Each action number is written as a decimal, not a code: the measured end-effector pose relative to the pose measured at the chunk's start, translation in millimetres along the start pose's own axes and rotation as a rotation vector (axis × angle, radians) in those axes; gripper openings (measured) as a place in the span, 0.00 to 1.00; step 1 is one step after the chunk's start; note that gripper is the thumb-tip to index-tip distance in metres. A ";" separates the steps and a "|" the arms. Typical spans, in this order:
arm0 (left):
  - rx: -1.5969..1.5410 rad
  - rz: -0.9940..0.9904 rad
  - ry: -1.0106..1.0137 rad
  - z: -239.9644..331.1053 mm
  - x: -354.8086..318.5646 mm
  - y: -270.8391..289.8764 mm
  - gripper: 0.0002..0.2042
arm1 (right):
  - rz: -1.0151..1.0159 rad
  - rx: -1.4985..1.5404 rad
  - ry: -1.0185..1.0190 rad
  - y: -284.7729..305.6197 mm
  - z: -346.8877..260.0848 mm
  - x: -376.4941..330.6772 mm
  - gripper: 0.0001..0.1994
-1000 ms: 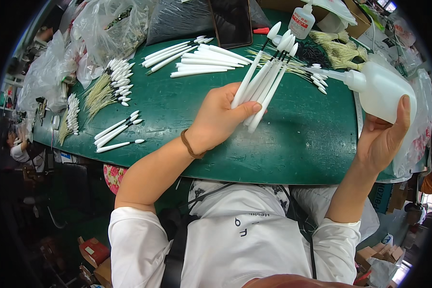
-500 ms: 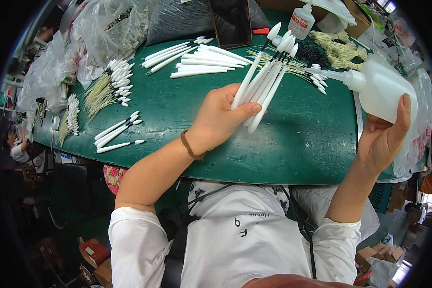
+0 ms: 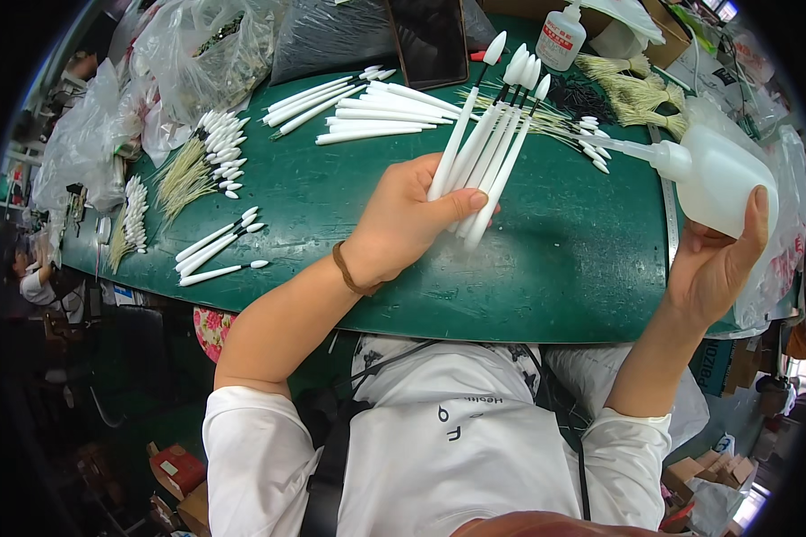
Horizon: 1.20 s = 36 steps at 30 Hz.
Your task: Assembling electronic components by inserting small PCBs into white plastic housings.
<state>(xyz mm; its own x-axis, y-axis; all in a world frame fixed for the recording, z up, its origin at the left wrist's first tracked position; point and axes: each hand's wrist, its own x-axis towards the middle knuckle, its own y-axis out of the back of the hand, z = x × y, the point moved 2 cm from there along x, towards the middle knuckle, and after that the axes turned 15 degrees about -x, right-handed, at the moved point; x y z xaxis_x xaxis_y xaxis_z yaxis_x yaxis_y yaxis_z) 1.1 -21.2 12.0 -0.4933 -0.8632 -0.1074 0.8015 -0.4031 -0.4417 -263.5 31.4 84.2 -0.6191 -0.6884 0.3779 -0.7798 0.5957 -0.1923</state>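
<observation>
Above the middle of the green table, my left hand is closed round a fanned bundle of white tapered sticks. Each stick has a thin black neck and a white flame-shaped tip, and these tips point away from me. To the right, my right hand grips a translucent squeeze bottle by its lower end. The bottle lies tilted on its side in the air, its long thin nozzle aimed left towards the bundle. A gap separates nozzle and sticks.
Finished-looking sticks lie at left on the green table. Plain white tapered sticks lie at the back. Wired white tips form bunches at left. A phone-like dark slab and a small white bottle stand behind.
The bundle has shifted slightly left, and its tips are spread a little further apart. The squeeze bottle has moved slightly right and down, with its nozzle still towards the sticks.
</observation>
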 end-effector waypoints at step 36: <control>-0.004 0.007 -0.016 -0.4 -0.5 -1.0 0.11 | -0.024 -0.027 0.012 8.0 5.2 5.6 0.18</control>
<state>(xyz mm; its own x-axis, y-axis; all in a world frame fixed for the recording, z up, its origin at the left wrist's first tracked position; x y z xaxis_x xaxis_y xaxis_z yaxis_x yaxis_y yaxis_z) 0.4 -20.3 12.1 -0.4819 -0.8709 -0.0961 0.8035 -0.3955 -0.4449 -273.7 30.2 80.1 -0.5988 -0.6977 0.3933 -0.7916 0.5902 -0.1582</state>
